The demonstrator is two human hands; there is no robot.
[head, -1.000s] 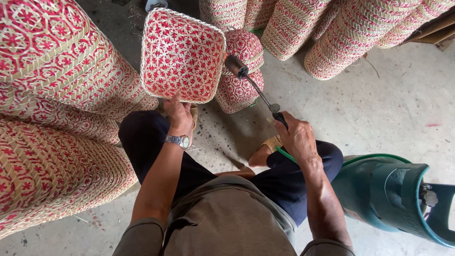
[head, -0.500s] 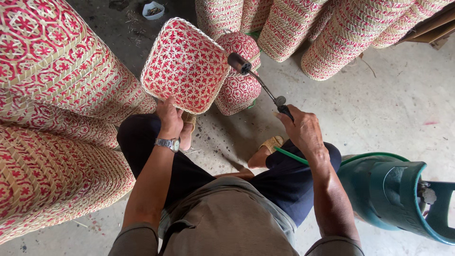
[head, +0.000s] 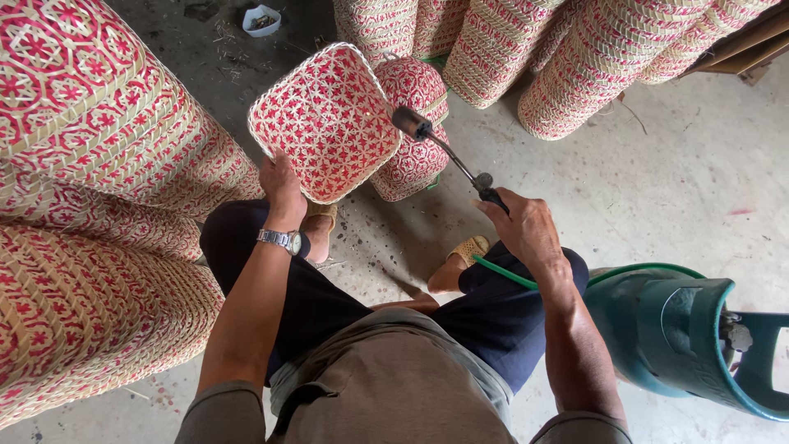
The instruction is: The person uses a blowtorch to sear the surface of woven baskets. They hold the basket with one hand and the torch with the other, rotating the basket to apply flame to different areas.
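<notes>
Gas torch in clenched right hand, nozzle up-left toward basket in gripping left hand.

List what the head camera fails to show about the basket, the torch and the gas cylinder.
- Basket: only its woven bottom shows; the inside faces away, and the left hand covers part of the rim.
- Torch: any flame at the nozzle is too faint to tell; the right hand hides the handle.
- Green hose: it runs behind the right arm.
- Gas cylinder: cut off by the right edge.
</notes>
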